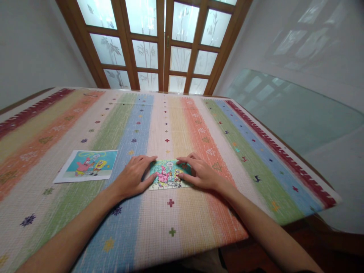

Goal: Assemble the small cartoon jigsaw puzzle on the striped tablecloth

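Note:
A small assembled jigsaw puzzle (170, 178) lies flat on the striped tablecloth in front of me, showing a pink, a yellow and a pale green cartoon figure. My left hand (135, 175) grips its left end, thumb at the left side and index finger by the top left corner. At the opposite end, my right hand (200, 171) has its thumb over the puzzle's face and its fingers at the top edge, covering part of the right side. To the left lies a paper sheet (92, 165) printed with a similar cartoon picture; neither hand touches it.
A striped, patterned tablecloth (159, 129) covers the large table. Behind it stand wooden doors (163, 49) with frosted glass panes. A pale glass panel (290, 110) is beyond the table's right edge, by the white wall. The table's front edge is close to me.

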Motion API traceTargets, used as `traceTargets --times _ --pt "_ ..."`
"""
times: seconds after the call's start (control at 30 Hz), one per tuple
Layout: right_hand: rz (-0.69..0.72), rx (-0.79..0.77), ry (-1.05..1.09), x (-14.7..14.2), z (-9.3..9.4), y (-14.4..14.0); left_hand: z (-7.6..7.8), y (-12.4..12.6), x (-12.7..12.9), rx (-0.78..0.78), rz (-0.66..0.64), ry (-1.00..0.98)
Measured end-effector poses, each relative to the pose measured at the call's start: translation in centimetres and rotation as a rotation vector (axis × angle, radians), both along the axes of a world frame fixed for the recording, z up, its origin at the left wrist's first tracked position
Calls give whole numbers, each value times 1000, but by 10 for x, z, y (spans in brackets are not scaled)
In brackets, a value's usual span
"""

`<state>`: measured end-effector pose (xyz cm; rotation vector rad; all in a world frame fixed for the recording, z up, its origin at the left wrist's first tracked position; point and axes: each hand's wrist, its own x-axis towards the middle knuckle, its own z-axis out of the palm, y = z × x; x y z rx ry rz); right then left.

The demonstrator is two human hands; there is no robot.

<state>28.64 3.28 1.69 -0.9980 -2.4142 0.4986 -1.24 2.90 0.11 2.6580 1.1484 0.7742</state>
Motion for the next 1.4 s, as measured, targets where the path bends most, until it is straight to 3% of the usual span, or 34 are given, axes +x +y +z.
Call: traceTargets --times 0.17,0.33,0.57,0.8,1.07,1.4 --pt "-12 -28 28 5 0 4 0 0 0 18 33 -6" --pt "-100 80 31 26 -1 19 0 0 -1 18 28 15" --pt "-500 262 -161 84 -1 48 1 0 -1 0 37 12" --pt "-873 98 -503 138 -1 50 3 1 -6 -64 -18 42" --pt "-972 -76 -660 157 -2 48 7 1 -9 -32 -66 77" --pt "-981 -60 -442 147 8 46 6 1 -8 -27 -71 71"
